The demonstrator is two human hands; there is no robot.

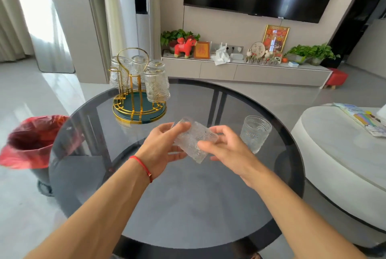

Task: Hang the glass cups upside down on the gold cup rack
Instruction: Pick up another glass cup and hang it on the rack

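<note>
Head: 4 cups [157,85] racked, 1 held [193,139], 1 standing [255,132].

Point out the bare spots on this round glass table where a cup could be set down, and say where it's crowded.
Free: the wide near half of the dark round glass table, under the forearms, and the far right stretch behind the upright embossed glass cup. Crowded: the far left, taken by the gold cup rack with hung cups, and the centre, where both hands hold a tilted glass cup.
</note>
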